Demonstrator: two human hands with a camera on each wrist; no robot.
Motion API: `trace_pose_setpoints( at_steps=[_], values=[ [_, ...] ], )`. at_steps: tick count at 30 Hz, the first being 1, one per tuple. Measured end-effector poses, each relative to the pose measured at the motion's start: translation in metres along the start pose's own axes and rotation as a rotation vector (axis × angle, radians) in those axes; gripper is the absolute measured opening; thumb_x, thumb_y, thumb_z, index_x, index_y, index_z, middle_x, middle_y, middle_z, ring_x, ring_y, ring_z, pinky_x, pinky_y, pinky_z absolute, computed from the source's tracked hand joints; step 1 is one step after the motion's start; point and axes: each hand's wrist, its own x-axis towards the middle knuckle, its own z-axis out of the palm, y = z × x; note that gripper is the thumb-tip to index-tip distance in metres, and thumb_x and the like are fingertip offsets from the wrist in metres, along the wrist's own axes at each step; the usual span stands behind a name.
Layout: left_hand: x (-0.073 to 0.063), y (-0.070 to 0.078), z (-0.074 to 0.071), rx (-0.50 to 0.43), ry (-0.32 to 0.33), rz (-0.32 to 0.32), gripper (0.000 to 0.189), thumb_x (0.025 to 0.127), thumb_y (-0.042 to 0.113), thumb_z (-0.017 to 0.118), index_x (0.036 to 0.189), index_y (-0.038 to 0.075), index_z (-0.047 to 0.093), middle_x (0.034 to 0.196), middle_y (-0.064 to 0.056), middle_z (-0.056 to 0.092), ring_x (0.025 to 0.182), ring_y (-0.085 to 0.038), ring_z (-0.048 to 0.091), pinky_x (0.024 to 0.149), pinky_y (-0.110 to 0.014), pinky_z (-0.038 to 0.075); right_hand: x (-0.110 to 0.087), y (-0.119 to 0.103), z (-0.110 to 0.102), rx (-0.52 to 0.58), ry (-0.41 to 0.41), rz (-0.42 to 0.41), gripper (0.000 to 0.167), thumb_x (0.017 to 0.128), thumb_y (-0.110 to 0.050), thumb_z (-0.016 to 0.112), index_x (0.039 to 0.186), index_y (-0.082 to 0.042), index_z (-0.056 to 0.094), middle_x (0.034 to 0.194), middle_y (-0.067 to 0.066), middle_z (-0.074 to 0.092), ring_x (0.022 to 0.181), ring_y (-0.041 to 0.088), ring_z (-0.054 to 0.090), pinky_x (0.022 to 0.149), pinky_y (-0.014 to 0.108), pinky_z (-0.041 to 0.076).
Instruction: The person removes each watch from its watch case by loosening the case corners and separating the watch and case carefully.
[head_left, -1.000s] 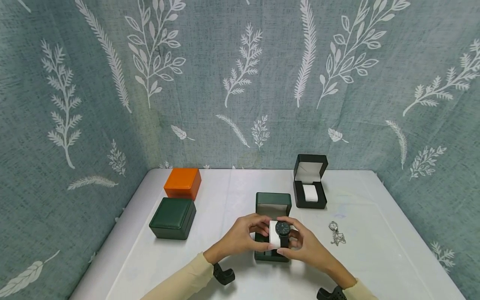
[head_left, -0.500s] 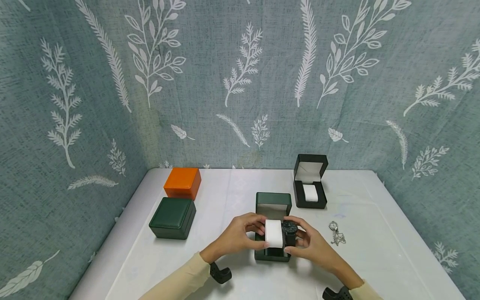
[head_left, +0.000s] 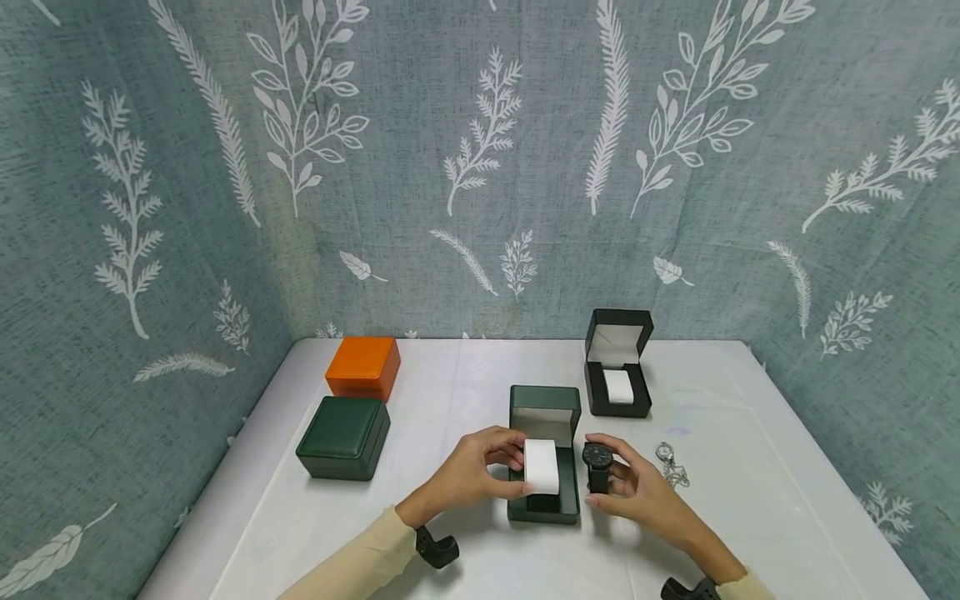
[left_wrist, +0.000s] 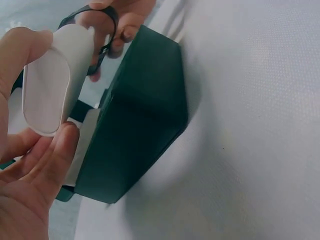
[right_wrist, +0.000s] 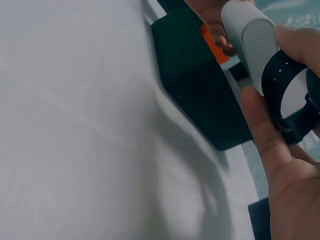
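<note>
My left hand (head_left: 480, 467) pinches a white watch cushion (head_left: 542, 467) by its two ends, above an open dark green watch box (head_left: 568, 500). In the left wrist view the flat end of the cushion (left_wrist: 46, 92) shows between thumb and fingers. To the right of that box, my right hand (head_left: 633, 487) holds a black wristwatch (head_left: 597, 458) between thumb and fingers, dial up. Its strap (right_wrist: 274, 82) forms a fastened loop with nothing inside, apart from the cushion.
An open black watch box (head_left: 621, 408) with a white cushion stands at the back right. A silver bracelet watch (head_left: 670, 462) lies right of my right hand. Closed boxes, one orange (head_left: 363, 367) and one green (head_left: 343, 437), stand at the left of the white table (head_left: 270, 533).
The black wristwatch has slid off the white cushion and moved right with my right hand. My left hand has shifted slightly left, still holding the cushion.
</note>
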Motion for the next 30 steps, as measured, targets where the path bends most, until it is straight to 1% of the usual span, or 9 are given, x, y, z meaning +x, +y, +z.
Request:
trace_pose_setpoints(
  at_steps=[3,6,8,13,19,21,25,28,30],
  values=[
    [-0.001,0.000,0.000,-0.008,0.000,0.000,0.057,0.080,0.013,0.091,0.129,0.003,0.063,0.112,-0.004,0.065,0.100,-0.026,0.068,0.090,-0.034,0.056,-0.003,0.001,-0.003,-0.018,0.025,0.056,0.086,0.086,-0.011,0.086,0.158,-0.019,0.039,0.146,0.011,0.036,0.072,0.010,0.044,0.063,0.030,0.049],
    [-0.001,-0.001,0.000,-0.007,0.000,0.001,0.057,0.080,0.013,0.091,0.129,0.003,0.064,0.112,-0.004,0.064,0.100,-0.027,0.068,0.090,-0.035,0.056,-0.004,0.003,-0.006,-0.019,0.035,0.071,0.088,0.085,-0.012,0.086,0.158,-0.018,0.039,0.151,0.011,0.036,0.076,0.010,0.050,0.066,0.031,0.050],
    [0.000,-0.002,0.000,0.002,0.001,0.003,0.057,0.080,0.015,0.091,0.129,0.003,0.064,0.113,-0.004,0.064,0.100,-0.026,0.068,0.089,-0.034,0.056,-0.005,0.005,-0.008,-0.013,0.037,0.063,0.088,0.085,-0.012,0.086,0.158,-0.016,0.038,0.148,0.013,0.038,0.073,0.009,0.047,0.064,0.030,0.050],
    [0.001,-0.004,0.000,0.069,0.008,0.018,0.058,0.081,0.020,0.091,0.130,0.006,0.065,0.113,0.000,0.065,0.099,-0.020,0.068,0.088,-0.032,0.056,-0.007,0.008,-0.010,-0.004,0.034,0.040,0.087,0.086,-0.010,0.085,0.158,-0.012,0.036,0.139,0.017,0.037,0.066,0.007,0.038,0.059,0.028,0.046],
    [0.002,-0.006,0.000,0.153,0.016,0.051,0.057,0.080,0.024,0.091,0.129,0.009,0.066,0.113,0.004,0.066,0.099,-0.017,0.068,0.088,-0.031,0.056,-0.008,0.007,-0.010,-0.012,0.053,0.092,0.087,0.087,-0.011,0.084,0.158,-0.016,0.036,0.144,0.014,0.035,0.069,0.009,0.047,0.065,0.028,0.048],
    [0.002,-0.006,0.000,0.167,0.017,0.057,0.057,0.080,0.025,0.092,0.129,0.010,0.066,0.113,0.004,0.066,0.099,-0.016,0.068,0.087,-0.031,0.056,-0.008,0.007,-0.010,-0.025,0.064,0.116,0.087,0.087,-0.011,0.084,0.158,-0.017,0.036,0.149,0.014,0.034,0.075,0.012,0.053,0.069,0.029,0.049],
    [0.002,-0.007,0.001,0.167,0.015,0.061,0.056,0.079,0.025,0.092,0.128,0.011,0.067,0.113,0.005,0.066,0.099,-0.016,0.068,0.086,-0.030,0.057,-0.009,0.008,-0.009,-0.046,0.084,0.167,0.087,0.086,-0.015,0.085,0.159,-0.021,0.037,0.158,0.017,0.032,0.101,0.022,0.065,0.078,0.029,0.052],
    [0.002,-0.008,0.002,0.158,0.015,0.067,0.056,0.079,0.024,0.092,0.127,0.010,0.067,0.112,0.004,0.066,0.098,-0.017,0.068,0.085,-0.030,0.057,-0.009,0.009,-0.008,-0.067,0.089,0.183,0.089,0.086,-0.017,0.086,0.159,-0.022,0.036,0.152,0.022,0.039,0.099,0.023,0.068,0.075,0.029,0.052],
    [0.002,-0.008,0.002,0.154,0.017,0.071,0.056,0.079,0.023,0.092,0.126,0.010,0.067,0.111,0.004,0.066,0.098,-0.018,0.068,0.085,-0.031,0.057,-0.009,0.011,-0.008,-0.081,0.089,0.192,0.090,0.086,-0.019,0.086,0.159,-0.022,0.035,0.133,0.025,0.050,0.079,0.017,0.064,0.068,0.028,0.050]
  ],
)
